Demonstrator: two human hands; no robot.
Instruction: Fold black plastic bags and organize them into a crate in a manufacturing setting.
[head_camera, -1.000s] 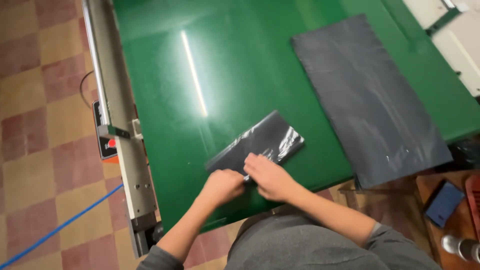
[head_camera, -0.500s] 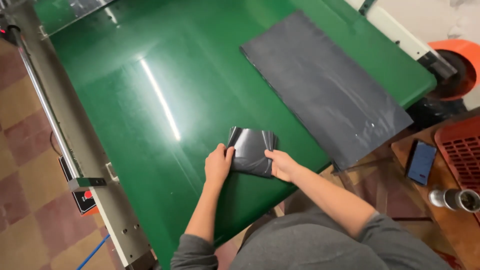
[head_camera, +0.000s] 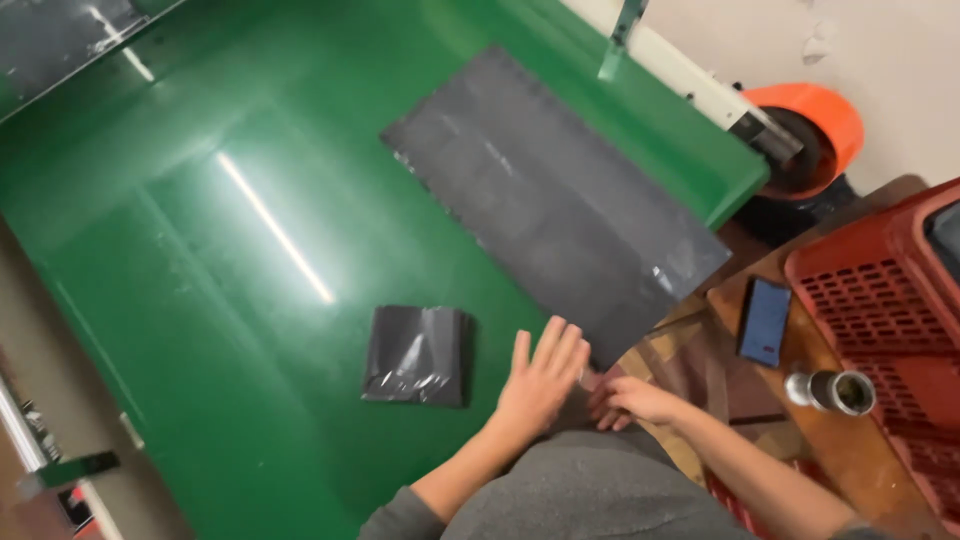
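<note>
Folded dark bag (head_camera: 418, 357) sits on the green surface (head_camera: 250, 300), just left of the left hand (head_camera: 540, 380), fingers spread, holding nothing; right hand (head_camera: 630, 400) loosely open too.

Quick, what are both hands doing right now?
Left hand: open, fingers spread flat, holding nothing, beside the folded black bag.
Right hand: loosely curled at the edge of the green table, seemingly empty.

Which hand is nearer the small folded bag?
Left. The left hand lies open just right of the folded bag, not touching it. The right hand is farther right, past the table edge.
</note>
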